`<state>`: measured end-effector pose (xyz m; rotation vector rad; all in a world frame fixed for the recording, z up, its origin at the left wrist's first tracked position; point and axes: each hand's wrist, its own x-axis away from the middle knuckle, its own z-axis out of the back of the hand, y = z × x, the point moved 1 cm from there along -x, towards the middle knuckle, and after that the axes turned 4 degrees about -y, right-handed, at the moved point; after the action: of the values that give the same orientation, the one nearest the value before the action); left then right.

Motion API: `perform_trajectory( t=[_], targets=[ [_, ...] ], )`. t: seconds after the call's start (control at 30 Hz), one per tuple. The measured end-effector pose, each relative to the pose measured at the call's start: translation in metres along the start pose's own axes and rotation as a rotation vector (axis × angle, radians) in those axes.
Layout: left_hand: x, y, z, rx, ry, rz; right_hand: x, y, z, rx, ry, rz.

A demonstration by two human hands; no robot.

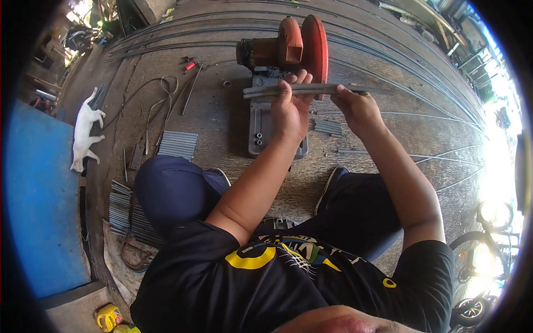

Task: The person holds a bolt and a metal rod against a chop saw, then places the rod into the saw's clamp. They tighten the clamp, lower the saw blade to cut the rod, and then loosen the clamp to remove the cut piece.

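Note:
Several grey threaded rods (319, 89) lie side by side across both hands, in front of a red cut-off saw (315, 50). My left hand (292, 108) has its thumb over the rods, with fingers spread behind them. Farther right, my right hand (357, 108) is closed round the rods near their right part. Beneath my left hand is the saw's grey metal base (258, 130). A few short cut pieces (327, 127) lie on the floor just right of the base.
Short rods (177, 145) lie in a row left of the base, with more (125, 208) by my knee. Long rods (400, 58) stretch across the floor (222, 111). A white cat (86, 130) lies at the left beside a blue panel (41, 205). A cable (158, 105) loops nearby.

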<state>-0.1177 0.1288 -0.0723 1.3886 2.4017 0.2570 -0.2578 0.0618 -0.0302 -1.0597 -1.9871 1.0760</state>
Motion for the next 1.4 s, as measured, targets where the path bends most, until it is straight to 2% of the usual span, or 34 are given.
perform_trajectory(
  t=[0.23,0.3,0.43,0.5,0.67,0.77,1.03,1.17,1.2,1.23,1.27,1.33,1.37,1.4],
  targets=[
    [0.002,0.004,0.007,-0.091,0.080,0.001,-0.007,0.008,0.005,0.008,0.041,-0.015],
    [0.002,-0.003,0.025,-0.072,0.180,0.020,-0.011,0.019,0.011,-0.003,0.070,0.012],
    [0.010,-0.016,0.068,-0.035,0.304,0.000,-0.012,0.059,0.019,0.000,0.163,-0.023],
    [0.016,-0.020,0.096,-0.128,0.455,0.107,-0.008,0.082,0.023,-0.021,0.291,-0.081],
    [0.034,-0.019,0.148,-0.285,0.596,0.169,-0.010,0.151,0.043,-0.133,0.417,-0.211],
    [0.034,-0.014,0.186,-0.324,0.586,0.248,-0.023,0.180,0.055,-0.188,0.428,-0.265],
    [-0.019,-0.008,0.234,-0.430,0.595,0.239,-0.106,0.220,0.082,-0.229,0.335,-0.306],
    [-0.052,-0.010,0.260,-0.463,0.657,0.275,-0.146,0.237,0.083,-0.259,0.430,-0.321],
    [-0.062,-0.011,0.267,-0.470,0.668,0.280,-0.163,0.252,0.097,-0.227,0.322,-0.338],
    [-0.068,-0.011,0.275,-0.461,0.673,0.286,-0.176,0.269,0.111,-0.232,0.330,-0.353],
    [-0.074,-0.013,0.282,-0.448,0.678,0.294,-0.187,0.279,0.124,0.287,0.170,-0.132],
    [-0.084,-0.016,0.288,-0.463,0.703,0.292,-0.212,0.309,0.151,0.800,-0.013,0.081],
    [-0.087,-0.017,0.294,-0.479,0.715,0.280,-0.221,0.319,0.155,0.349,-0.070,0.036],
    [-0.090,-0.018,0.299,-0.482,0.729,0.286,-0.224,0.328,0.160,0.120,-0.095,0.009]
  ],
)
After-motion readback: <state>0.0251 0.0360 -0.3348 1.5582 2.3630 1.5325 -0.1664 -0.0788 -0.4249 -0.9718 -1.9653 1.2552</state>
